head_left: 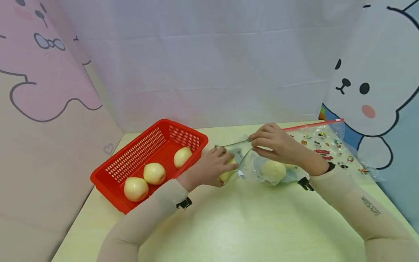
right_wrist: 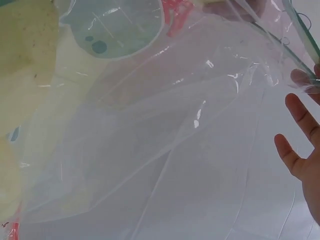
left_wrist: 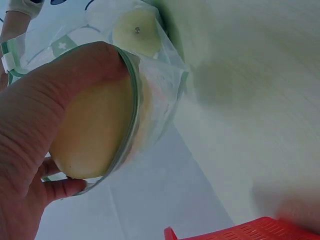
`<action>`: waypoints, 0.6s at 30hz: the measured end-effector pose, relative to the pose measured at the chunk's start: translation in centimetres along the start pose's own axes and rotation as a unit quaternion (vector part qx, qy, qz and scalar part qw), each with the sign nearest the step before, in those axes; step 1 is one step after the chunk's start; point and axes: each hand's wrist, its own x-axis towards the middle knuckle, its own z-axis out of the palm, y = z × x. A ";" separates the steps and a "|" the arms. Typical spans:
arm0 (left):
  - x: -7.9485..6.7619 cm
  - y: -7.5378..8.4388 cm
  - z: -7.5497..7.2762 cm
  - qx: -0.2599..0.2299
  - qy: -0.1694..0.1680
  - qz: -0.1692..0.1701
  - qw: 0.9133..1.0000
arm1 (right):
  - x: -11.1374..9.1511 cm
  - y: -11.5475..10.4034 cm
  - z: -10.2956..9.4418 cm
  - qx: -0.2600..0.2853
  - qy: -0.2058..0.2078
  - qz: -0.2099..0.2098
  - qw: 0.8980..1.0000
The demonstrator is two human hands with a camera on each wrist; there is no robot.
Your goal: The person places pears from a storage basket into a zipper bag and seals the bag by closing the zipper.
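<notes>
My left hand [head_left: 209, 165] grips a pale yellow apple [left_wrist: 92, 132] at the mouth of a clear zip bag [head_left: 250, 171] with a green-edged opening. In the left wrist view, part of this apple lies behind the bag's rim, with the thumb over its top and fingertips beneath. My right hand [head_left: 276, 145] pinches the bag's upper edge, and the mouth gapes toward the left hand. Inside the bag lies another apple [head_left: 273, 171], with more pale fruit partly hidden under the right wrist. A white slider hangs at the front of the bag's mouth.
A red plastic basket [head_left: 131, 154] stands at the left, holding three apples, one of them a front apple [head_left: 136, 189]. Behind the right forearm lies a clear cartoon-printed bag [head_left: 327, 145] with a red zip. A pale curtain [head_left: 209, 72] closes off the table's back.
</notes>
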 end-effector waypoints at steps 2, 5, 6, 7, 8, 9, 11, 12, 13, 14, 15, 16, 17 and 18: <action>0.1 0.1 0.1 -0.002 -0.018 -0.008 1.000 | 0.0 0.0 0.0 -0.001 -0.002 -0.002 1.000; 0.2 0.2 0.2 -0.006 -0.035 -0.022 0.999 | 0.0 0.0 0.0 -0.004 -0.004 -0.003 1.000; 0.2 0.2 0.1 -0.006 -0.040 -0.026 0.999 | 0.0 0.0 0.0 -0.005 -0.004 -0.003 1.000; 0.2 0.2 0.1 -0.009 -0.045 -0.031 0.998 | 0.0 0.0 0.0 -0.006 -0.004 -0.003 1.000; 0.2 0.2 0.0 -0.011 -0.050 -0.036 0.998 | 0.0 0.0 0.0 -0.007 -0.005 -0.003 1.000; 0.2 0.2 0.0 -0.013 -0.056 -0.040 0.998 | 0.0 0.0 0.0 -0.007 -0.006 -0.004 1.000; 0.2 0.3 -0.1 -0.015 -0.069 -0.049 0.996 | 0.0 0.0 0.1 -0.007 -0.009 -0.005 1.000; 0.2 0.3 -0.1 -0.014 -0.074 -0.052 0.996 | 0.0 0.0 0.1 -0.006 -0.011 -0.004 1.000; 0.1 0.3 -0.2 -0.014 -0.078 -0.055 0.995 | 0.0 0.0 0.1 -0.005 -0.014 -0.004 1.000; 0.1 0.4 -0.2 -0.013 -0.081 -0.057 0.995 | 0.0 0.0 0.1 -0.005 -0.017 -0.002 1.000; 0.0 0.4 -0.2 -0.009 -0.083 -0.059 0.995 | 0.0 -0.1 0.1 -0.005 -0.018 -0.002 1.000; -0.1 0.4 -0.2 -0.006 -0.084 -0.060 0.995 | 0.1 -0.1 0.1 -0.005 -0.019 -0.002 1.000; -0.1 0.4 -0.2 -0.006 -0.084 -0.061 0.995 | 0.1 -0.2 0.1 -0.005 -0.019 -0.002 1.000; -0.2 0.4 -0.2 -0.007 -0.082 -0.062 0.995 | 0.1 -0.2 0.1 -0.005 -0.019 -0.002 1.000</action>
